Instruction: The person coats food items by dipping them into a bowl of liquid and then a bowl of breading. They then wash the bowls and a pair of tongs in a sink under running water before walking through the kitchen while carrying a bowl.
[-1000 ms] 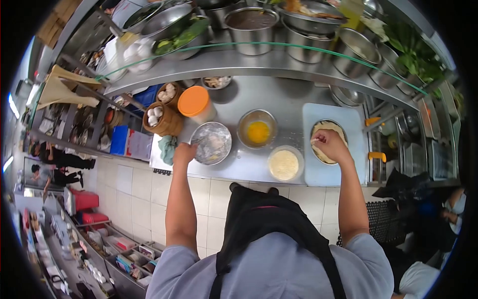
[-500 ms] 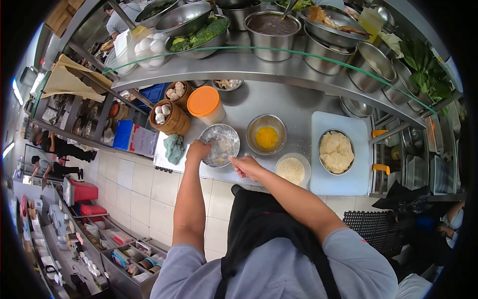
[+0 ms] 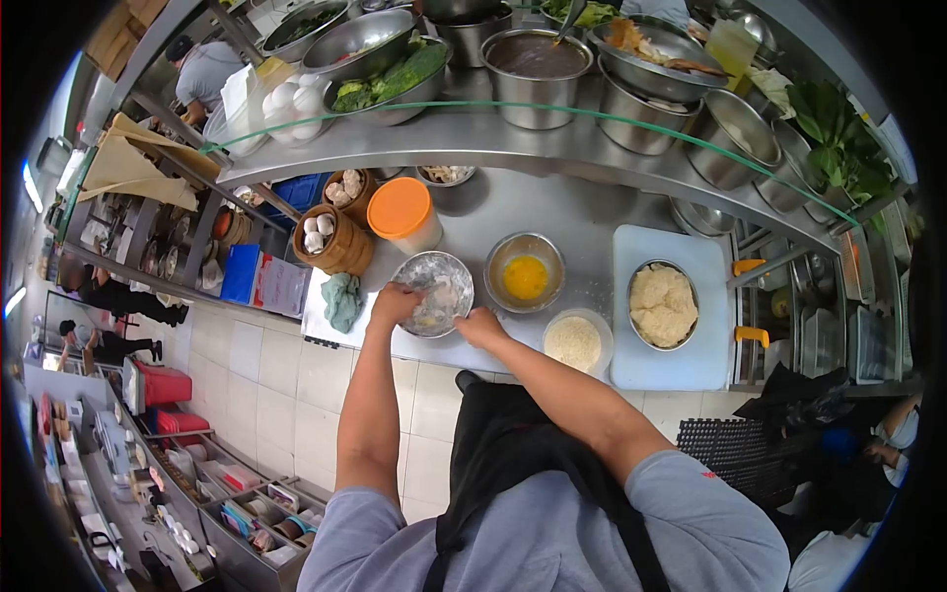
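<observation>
My left hand [image 3: 395, 303] rests on the left rim of a steel bowl of white flour [image 3: 444, 279], fingers reaching into it. My right hand [image 3: 480, 327] sits closed at the bowl's near right edge; whether it holds anything is hidden. A pale floured piece lies in the bowl between both hands. To the right stand a bowl of beaten egg [image 3: 525, 275], a bowl of breadcrumbs [image 3: 574, 341] and a steel bowl of pale meat pieces [image 3: 664, 304] on a white cutting board [image 3: 710, 365].
An orange-lidded tub [image 3: 403, 212], two bamboo steamers [image 3: 330, 240] and a green cloth [image 3: 343, 299] stand left of the flour bowl. A steel shelf [image 3: 513, 138] above carries several pots and greens. Other people stand at far left and lower right.
My right hand left the bowl of meat pieces on the cutting board and came across to the flour bowl. My left hand moved from the bowl's left edge onto its rim.
</observation>
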Demonstrator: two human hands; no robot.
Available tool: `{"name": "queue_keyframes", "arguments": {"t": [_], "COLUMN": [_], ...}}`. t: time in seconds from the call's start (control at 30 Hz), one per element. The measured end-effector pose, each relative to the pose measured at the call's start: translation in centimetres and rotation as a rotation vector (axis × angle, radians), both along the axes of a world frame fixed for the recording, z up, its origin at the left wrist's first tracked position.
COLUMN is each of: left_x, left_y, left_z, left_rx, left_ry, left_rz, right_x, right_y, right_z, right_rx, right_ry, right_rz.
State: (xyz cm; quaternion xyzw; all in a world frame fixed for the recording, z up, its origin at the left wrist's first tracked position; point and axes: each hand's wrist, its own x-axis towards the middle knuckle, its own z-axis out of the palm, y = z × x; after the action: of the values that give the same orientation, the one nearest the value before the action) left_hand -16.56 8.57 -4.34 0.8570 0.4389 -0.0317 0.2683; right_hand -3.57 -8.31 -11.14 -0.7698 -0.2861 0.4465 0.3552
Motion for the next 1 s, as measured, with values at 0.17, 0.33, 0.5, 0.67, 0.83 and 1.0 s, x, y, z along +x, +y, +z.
{"name": "queue_keyframes", "arguments": {"t": [0.17,0.33,0.5,0.67,0.83,1.0], "left_x": [0.5,4.7,10.9,11.8,11.3,14.3], "left_y": [-2.5,-4.2,-9.3,-12.7,-10.5,-8.3], "left_z": [8.3,11.4,9.2,6.5,8.8,6.4], "left_rx": [-0.242,-0.040,0.101,0.296,0.255,0.246], "left_ry": [-0.168,-0.230,-0.248,0.181,0.224,0.265], "left_rz": [0.135,-0.097,-0.163,-0.420,-0.451,-0.269], "right_x": [0.9,3.0,7.4,10.4,11.6,11.7], "right_y": [-2.5,-6.5,-11.9,-17.9,-23.1,-24.4], "right_z": [6.1,9.0,12.0,13.4,13.3,14.0], "right_rx": [-0.023,0.064,0.269,0.349,0.401,0.443], "right_ry": [0.536,0.770,0.974,0.947,0.934,0.929], "right_rz": [-0.010,0.001,-0.205,-0.375,-0.464,-0.548]}}
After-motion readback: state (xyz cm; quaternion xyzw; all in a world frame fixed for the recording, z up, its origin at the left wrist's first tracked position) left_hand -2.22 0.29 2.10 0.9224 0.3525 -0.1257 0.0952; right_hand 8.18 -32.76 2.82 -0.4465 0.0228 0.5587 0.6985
